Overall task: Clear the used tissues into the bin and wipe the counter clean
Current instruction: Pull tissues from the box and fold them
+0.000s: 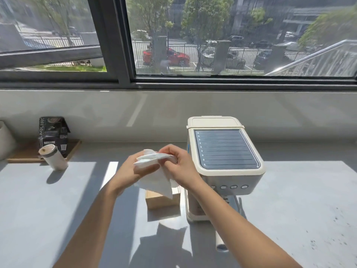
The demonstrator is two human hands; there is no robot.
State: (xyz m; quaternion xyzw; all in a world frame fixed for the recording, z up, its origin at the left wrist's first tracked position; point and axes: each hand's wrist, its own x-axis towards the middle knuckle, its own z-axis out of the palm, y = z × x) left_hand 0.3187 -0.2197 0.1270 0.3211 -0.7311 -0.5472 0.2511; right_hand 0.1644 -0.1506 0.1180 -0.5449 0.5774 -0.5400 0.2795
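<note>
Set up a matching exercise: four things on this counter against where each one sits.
Things:
1 tissue
2 coffee bag
3 lidded cup
4 espresso machine

Places:
A on the wooden tray
B held between left hand and right hand
C right of both hands
D on the counter, in front of the tray

Pairs: 1-B; 2-A; 3-D; 4-C

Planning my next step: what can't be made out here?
Head view.
Bin: out of frame.
Light wooden box: top hidden by white tissue held by left hand and right hand.
White rounded container: cut by left edge.
Dark specks, grey counter: too small to identify.
</note>
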